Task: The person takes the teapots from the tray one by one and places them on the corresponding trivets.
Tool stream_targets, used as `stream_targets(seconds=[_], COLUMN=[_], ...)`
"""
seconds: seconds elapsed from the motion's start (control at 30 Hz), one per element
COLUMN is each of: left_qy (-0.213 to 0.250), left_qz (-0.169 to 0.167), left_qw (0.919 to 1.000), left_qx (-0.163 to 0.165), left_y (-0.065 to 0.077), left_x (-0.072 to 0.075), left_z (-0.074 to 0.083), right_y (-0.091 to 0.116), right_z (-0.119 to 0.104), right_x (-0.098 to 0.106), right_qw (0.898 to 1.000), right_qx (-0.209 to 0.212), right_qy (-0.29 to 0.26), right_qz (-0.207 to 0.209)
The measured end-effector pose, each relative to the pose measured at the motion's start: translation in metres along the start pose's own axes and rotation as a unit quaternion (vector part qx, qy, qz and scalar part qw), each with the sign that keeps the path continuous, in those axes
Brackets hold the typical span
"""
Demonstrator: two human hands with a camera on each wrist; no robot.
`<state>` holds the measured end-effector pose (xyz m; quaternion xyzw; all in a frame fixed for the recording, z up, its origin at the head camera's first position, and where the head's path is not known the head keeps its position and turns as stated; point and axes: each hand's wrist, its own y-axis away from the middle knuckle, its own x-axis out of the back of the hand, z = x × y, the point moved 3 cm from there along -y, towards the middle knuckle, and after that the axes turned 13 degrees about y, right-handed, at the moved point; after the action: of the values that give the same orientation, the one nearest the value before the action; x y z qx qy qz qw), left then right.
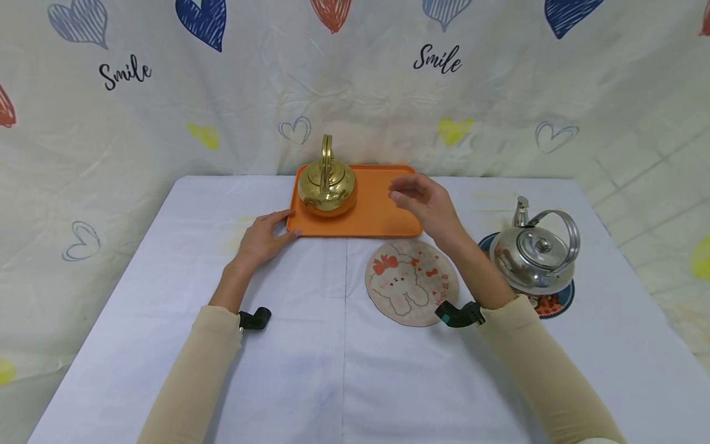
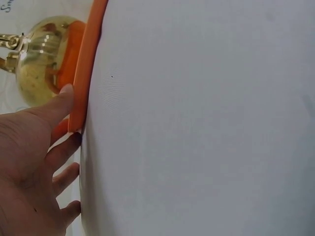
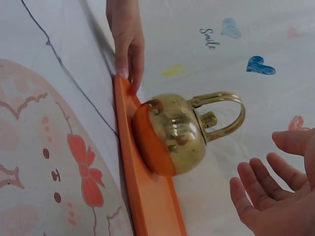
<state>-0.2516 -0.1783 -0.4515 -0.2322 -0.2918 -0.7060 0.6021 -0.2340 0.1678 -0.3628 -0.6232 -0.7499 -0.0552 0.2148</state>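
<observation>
A shiny gold-coloured kettle [image 1: 326,185] with an upright looped handle stands on the left half of an orange tray [image 1: 383,209]. My left hand [image 1: 263,239] pinches the tray's near left corner. In the left wrist view its thumb [image 2: 64,101] lies on the rim and the forefinger is at the corner. My right hand [image 1: 424,203] holds nothing and hovers by the tray's right end, to the right of the kettle. Its fingers [image 3: 261,184] are spread and loosely bent in the right wrist view, apart from the kettle [image 3: 172,135].
A silver kettle [image 1: 535,259] sits on a dark patterned round mat [image 1: 557,302] at the right, beside my right forearm. A round beige mat with a bunny drawing [image 1: 407,283] lies in front of the tray. A white cloth [image 1: 299,370] covers the table.
</observation>
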Motion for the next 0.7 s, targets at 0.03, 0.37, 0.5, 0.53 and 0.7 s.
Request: stream_targets(seconds=[0.03, 0.37, 0.5, 0.53, 0.7], left_qy=[0.0, 0.003, 0.002, 0.001, -0.001], left_qz=[-0.001, 0.0, 0.0, -0.001, 0.0], left_qw=[1.0, 1.0, 1.0, 1.0, 1.0], left_qx=[0.001, 0.006, 0.005, 0.004, 0.002], left_y=[0.0, 0.001, 0.001, 0.0, 0.001], left_x=[0.0, 0.0, 0.0, 0.0, 0.0], left_z=[0.0, 0.001, 0.001, 0.001, 0.0], right_y=[-0.001, -0.004, -0.004, -0.004, -0.008], right_z=[0.0, 0.001, 0.0, -0.001, -0.003], right_x=[-0.001, -0.009, -0.011, -0.011, -0.015], right_qw=[1.0, 1.0, 1.0, 1.0, 1.0], right_qx=[-0.002, 0.002, 0.003, 0.003, 0.006], right_qy=[0.0, 0.0, -0.001, -0.002, -0.001], right_qz=[-0.001, -0.003, -0.006, -0.007, -0.011])
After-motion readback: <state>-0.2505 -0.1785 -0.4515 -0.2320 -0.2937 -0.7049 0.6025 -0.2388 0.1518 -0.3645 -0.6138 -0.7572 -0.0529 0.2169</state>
